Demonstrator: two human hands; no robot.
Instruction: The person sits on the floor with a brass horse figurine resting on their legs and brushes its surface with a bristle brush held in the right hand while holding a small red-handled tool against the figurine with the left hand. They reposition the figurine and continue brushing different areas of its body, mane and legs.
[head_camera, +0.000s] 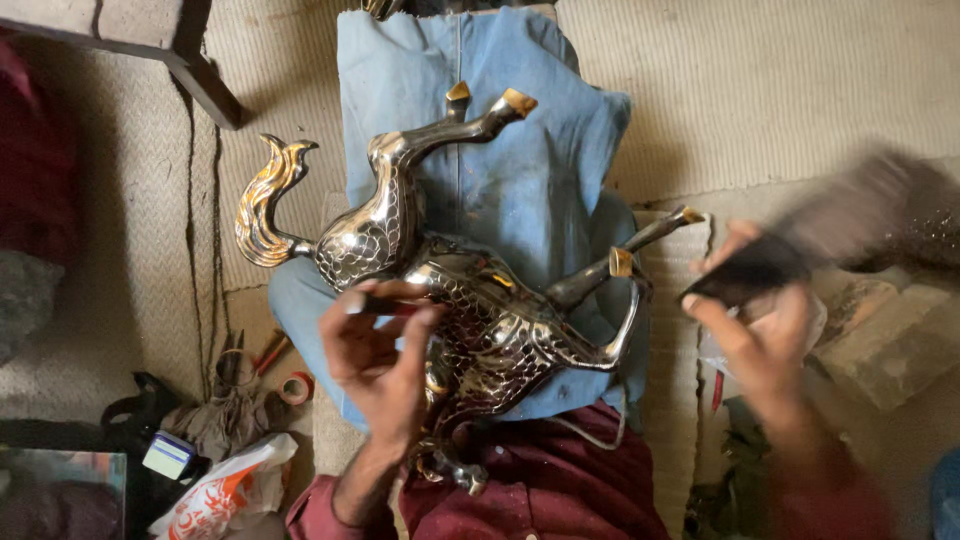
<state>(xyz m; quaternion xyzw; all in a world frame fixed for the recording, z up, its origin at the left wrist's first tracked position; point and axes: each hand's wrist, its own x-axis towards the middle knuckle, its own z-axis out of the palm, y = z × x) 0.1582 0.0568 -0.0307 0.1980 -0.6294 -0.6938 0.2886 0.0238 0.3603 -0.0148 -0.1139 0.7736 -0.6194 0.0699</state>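
A shiny silver metal horse figure (480, 300) with gold hooves and a gold-streaked tail lies upside down across my lap, on blue trousers (500, 170). My left hand (380, 350) rests on the horse's scaled body, fingers curled against it. My right hand (760, 320) is off to the right of the horse's legs and grips a dark brush (800, 245), whose bristles are blurred by motion. The brush is apart from the horse.
A woven mat (780, 90) covers the floor. Pliers and a tape roll (290, 385) lie at the lower left, with a white and orange plastic bag (220, 490). A dark wooden furniture leg (200, 80) stands at the upper left. Stone-like blocks (890, 340) sit at the right.
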